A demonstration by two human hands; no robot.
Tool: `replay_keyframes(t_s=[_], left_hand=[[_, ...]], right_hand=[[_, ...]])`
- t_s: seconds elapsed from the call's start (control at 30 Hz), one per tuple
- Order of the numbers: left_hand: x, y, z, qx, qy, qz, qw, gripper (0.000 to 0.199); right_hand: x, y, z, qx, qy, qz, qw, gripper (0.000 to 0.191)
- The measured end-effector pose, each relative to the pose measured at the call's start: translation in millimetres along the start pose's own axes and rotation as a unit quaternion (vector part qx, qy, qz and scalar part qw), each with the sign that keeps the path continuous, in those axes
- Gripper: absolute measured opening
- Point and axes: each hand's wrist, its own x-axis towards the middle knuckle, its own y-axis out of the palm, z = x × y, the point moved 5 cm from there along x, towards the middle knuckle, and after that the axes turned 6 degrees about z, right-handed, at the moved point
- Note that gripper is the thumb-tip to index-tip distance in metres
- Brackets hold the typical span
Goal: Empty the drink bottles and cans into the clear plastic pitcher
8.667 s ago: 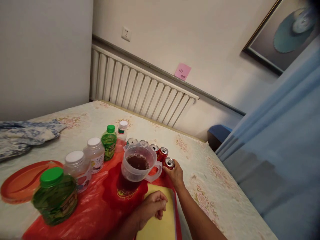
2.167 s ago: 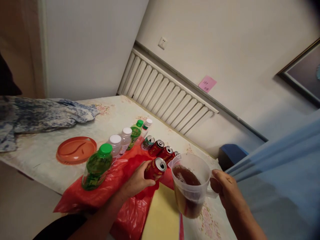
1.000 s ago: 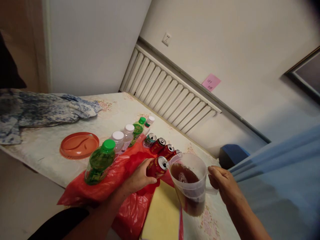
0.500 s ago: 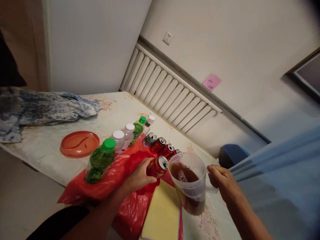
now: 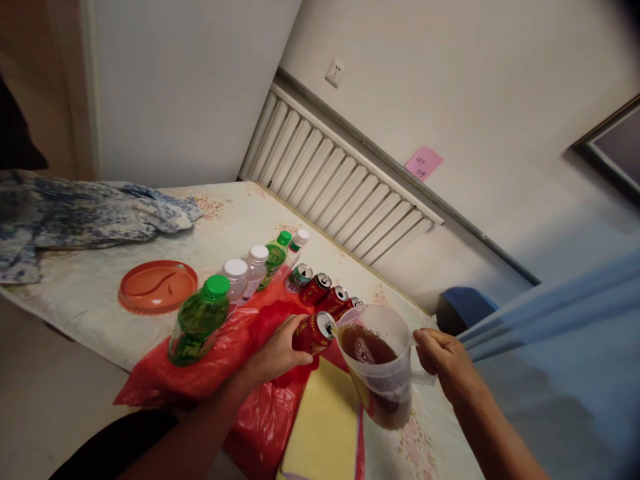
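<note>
Can (image 5: 313, 335): red with gold lettering, silver top, mouth open; held in the left grip (image 5: 283, 352), top leaning toward the jug. Jug (image 5: 383, 373): translucent plastic, part full of brown liquid with bubbles on top; held by its handle in the right grip (image 5: 443, 357), tilted, spout at the can's mouth.

A crumpled cloth (image 5: 100, 213) lies at the left, with an orange plate (image 5: 158, 287) below and right of it. A radiator (image 5: 330, 177) slants across the centre, a socket (image 5: 335, 73) and a pink note (image 5: 424, 163) on the wall above. A picture frame (image 5: 607, 123) is cut off at the right edge, above a blue curtain (image 5: 570, 360).
</note>
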Motion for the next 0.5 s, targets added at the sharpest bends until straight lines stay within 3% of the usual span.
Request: replay_keyframes(t_s=[0.5], left_hand=[[0.1, -0.6, 0.9, 0.019, -0.014, -0.009, 1.000, 0.070]], right_hand=[[0.1, -1.7, 0.1, -0.023, 0.002, 0.011, 1.000, 0.049]])
